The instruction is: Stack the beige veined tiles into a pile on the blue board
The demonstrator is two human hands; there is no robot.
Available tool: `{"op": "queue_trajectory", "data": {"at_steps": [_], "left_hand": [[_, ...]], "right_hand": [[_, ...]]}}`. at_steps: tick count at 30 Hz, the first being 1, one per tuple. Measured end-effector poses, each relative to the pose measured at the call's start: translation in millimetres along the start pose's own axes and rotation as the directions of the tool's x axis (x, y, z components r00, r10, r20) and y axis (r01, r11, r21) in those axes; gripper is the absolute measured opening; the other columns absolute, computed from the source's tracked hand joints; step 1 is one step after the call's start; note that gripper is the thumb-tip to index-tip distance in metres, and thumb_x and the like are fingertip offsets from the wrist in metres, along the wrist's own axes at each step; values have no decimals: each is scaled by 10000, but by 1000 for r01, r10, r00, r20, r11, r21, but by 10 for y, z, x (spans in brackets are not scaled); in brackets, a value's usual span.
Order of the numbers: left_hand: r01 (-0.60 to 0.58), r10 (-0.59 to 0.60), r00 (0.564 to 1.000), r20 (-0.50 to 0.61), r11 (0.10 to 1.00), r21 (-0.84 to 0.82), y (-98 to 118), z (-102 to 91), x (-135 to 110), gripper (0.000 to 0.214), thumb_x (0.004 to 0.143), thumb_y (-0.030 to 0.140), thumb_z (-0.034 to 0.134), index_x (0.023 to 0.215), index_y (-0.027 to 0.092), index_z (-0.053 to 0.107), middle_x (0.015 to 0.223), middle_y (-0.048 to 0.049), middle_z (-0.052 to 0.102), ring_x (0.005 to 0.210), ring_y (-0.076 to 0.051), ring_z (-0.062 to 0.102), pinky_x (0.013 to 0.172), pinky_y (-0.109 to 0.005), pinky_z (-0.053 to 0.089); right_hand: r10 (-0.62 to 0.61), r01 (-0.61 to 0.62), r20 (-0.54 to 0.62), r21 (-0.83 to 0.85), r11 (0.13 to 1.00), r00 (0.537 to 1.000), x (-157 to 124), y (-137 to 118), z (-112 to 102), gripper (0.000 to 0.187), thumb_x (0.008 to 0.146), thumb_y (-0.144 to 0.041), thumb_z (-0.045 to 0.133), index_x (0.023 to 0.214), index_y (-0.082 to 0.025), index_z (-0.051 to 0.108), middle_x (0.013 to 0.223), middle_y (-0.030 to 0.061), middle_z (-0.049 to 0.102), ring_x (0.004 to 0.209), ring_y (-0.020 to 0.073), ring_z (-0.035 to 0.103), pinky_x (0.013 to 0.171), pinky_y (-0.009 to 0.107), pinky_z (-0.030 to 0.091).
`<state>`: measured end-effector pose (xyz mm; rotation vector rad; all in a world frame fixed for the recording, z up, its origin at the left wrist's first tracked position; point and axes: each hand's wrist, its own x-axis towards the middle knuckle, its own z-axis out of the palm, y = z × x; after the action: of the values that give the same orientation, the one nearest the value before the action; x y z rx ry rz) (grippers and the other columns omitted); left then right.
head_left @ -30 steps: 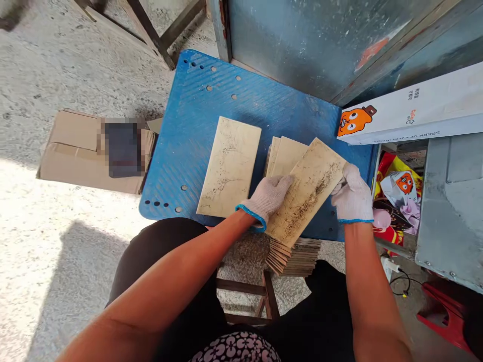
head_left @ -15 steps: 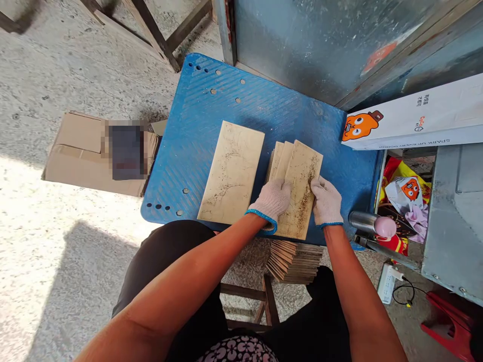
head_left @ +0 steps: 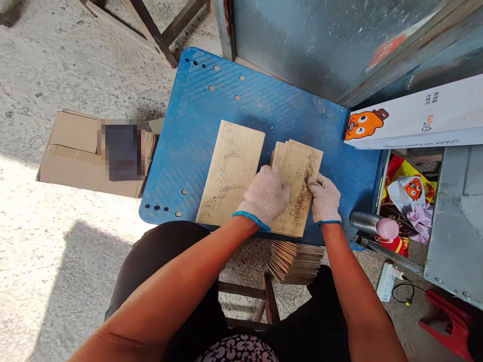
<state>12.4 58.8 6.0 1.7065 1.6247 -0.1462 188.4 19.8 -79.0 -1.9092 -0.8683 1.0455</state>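
Observation:
A small stack of thin, pale wooden boards point(head_left: 298, 166) lies on a blue plastic table point(head_left: 211, 110), its top board marked with dark specks along the right side. My left hand point(head_left: 267, 193), in a white knitted glove with a blue cuff, curls over the stack's left edge with the thumb on top. My right hand point(head_left: 323, 197), gloved the same way, pinches the right edge of these boards. To the left lies another pale board pile point(head_left: 232, 173) with dark vein-like marks on its top face; how many boards it holds is hidden.
Below the table edge, between my knees, more boards point(head_left: 296, 261) are stacked on a wooden stool point(head_left: 245, 290). A cardboard box point(head_left: 75, 166) sits left on the floor. At right are a long white carton point(head_left: 422, 113), a metal flask point(head_left: 366, 221) and a power strip point(head_left: 385, 281).
My left hand has shifted slightly left and up around the stack's edge. The fanned boards now sit closer together under the top one. The right hand stays at the right edge.

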Motion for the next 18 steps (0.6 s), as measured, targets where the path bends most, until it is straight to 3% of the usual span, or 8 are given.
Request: {"op": "queue_trajectory", "data": {"at_steps": [4, 7, 12, 18], "left_hand": [[-31, 29, 999, -19, 993, -116, -39, 67, 57, 415, 877, 364, 548, 1220, 152, 448, 1214, -183, 548, 1097, -302, 599, 855, -378, 505], [1, 5, 999, 32, 982, -187, -54, 126, 95, 452, 865, 353, 571, 1229, 131, 420, 1260, -199, 538, 1149, -291, 577, 908, -360, 479], [81, -40, 987, 157, 960, -266, -70, 113, 156, 473, 866, 395, 571, 1223, 125, 417, 1227, -204, 586, 1107, -313, 608, 878, -376, 486], [64, -13, 986, 169, 952, -300, -113, 117, 169, 474, 859, 376, 569, 1236, 134, 412, 1227, -194, 607, 1103, -314, 617, 860, -378, 492]], "right_hand": [[-48, 46, -20, -113, 993, 999, -32, -34, 10, 448, 814, -389, 546, 1193, -188, 673, 1200, 38, 677, 1100, 208, 595, 979, 346, 461], [-79, 79, 5, -145, 986, 997, -46, 2, 38, 494, 873, -450, 475, 1297, -226, 593, 1239, 30, 653, 1135, 201, 573, 972, 361, 473], [-62, 63, 9, -118, 991, 998, -55, 85, 90, 582, 907, -492, 465, 1431, -240, 464, 1318, 49, 605, 1195, 199, 554, 1013, 372, 459], [-23, 22, -8, -118, 993, 1000, -93, 111, 142, 656, 911, -538, 493, 1490, -246, 395, 1439, 59, 508, 1294, 226, 493, 1081, 377, 399]]}}
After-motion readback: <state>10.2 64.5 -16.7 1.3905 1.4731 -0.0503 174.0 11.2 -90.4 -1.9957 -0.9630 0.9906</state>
